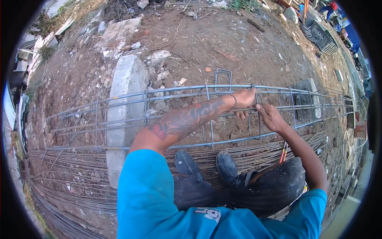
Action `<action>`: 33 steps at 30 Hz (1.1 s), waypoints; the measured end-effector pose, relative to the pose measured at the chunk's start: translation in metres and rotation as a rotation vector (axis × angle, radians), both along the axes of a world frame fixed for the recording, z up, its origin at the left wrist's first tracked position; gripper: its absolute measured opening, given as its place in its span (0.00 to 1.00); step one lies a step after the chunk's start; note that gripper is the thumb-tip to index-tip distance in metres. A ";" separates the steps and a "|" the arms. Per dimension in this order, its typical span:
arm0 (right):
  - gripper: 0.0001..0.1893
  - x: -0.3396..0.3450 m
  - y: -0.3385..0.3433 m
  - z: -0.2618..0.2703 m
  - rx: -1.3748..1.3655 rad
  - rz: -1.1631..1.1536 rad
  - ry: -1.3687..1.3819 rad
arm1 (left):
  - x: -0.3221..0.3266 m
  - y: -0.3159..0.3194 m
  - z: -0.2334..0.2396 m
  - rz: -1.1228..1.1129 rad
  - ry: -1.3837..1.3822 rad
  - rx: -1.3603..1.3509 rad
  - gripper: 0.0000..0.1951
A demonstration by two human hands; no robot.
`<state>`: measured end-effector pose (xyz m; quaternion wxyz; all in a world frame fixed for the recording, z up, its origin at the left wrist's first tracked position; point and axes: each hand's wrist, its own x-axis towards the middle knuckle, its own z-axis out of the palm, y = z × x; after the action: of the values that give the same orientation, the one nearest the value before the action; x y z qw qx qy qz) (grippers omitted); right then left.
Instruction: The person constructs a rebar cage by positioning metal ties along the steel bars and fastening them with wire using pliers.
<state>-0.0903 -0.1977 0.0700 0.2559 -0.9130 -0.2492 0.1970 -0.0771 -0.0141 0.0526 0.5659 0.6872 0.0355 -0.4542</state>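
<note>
A long rebar cage [185,90] of lengthwise steel bars and square stirrups lies across in front of me. My left hand [245,98] reaches over the upper bars, its fingers closed on a stirrup [259,128] near its top corner. My right hand [269,117] is just right of and below it, with thumb and fingers pinching the same stirrup's side by a middle bar. A loose steel stirrup [223,71] lies beyond the cage. Red-handled pliers or a similar tool [283,155] show beside my right thigh.
Concrete blocks [124,89] [310,89] stand under the cage. Bundles of thin steel rods [191,158] lie on the soil by my shoes. Rubble and a flat concrete slab [122,30] are at the upper left. A dark plastic crate [322,37] sits at the upper right.
</note>
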 end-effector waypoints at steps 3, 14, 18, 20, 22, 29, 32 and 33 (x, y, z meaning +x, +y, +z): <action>0.19 0.011 0.005 -0.001 -0.077 0.108 0.132 | -0.012 0.011 0.009 0.075 -0.052 -0.042 0.28; 0.17 0.026 0.003 -0.005 0.080 0.169 0.114 | -0.074 0.099 0.003 0.119 0.034 0.867 0.29; 0.17 0.025 -0.008 -0.017 0.031 0.163 0.099 | -0.066 0.106 -0.015 0.223 0.110 0.345 0.26; 0.18 0.023 -0.002 -0.010 0.046 0.132 0.134 | -0.068 0.117 -0.022 0.227 0.095 0.266 0.24; 0.18 0.020 0.003 0.000 0.055 0.105 0.171 | -0.073 0.124 -0.028 0.235 0.084 0.181 0.23; 0.20 0.020 -0.005 -0.003 -0.095 0.144 0.070 | -0.074 0.115 -0.005 0.214 0.021 0.151 0.23; 0.21 0.015 0.003 0.004 -0.157 0.158 0.030 | -0.074 0.122 -0.003 0.122 -0.037 0.234 0.24; 0.21 0.012 0.007 0.004 -0.178 0.172 0.011 | -0.074 0.126 -0.009 0.071 -0.055 0.316 0.26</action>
<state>-0.0779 -0.1904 0.0738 0.1574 -0.9063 -0.3066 0.2446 -0.1511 0.1123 0.0435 0.4673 0.7781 0.1154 -0.4035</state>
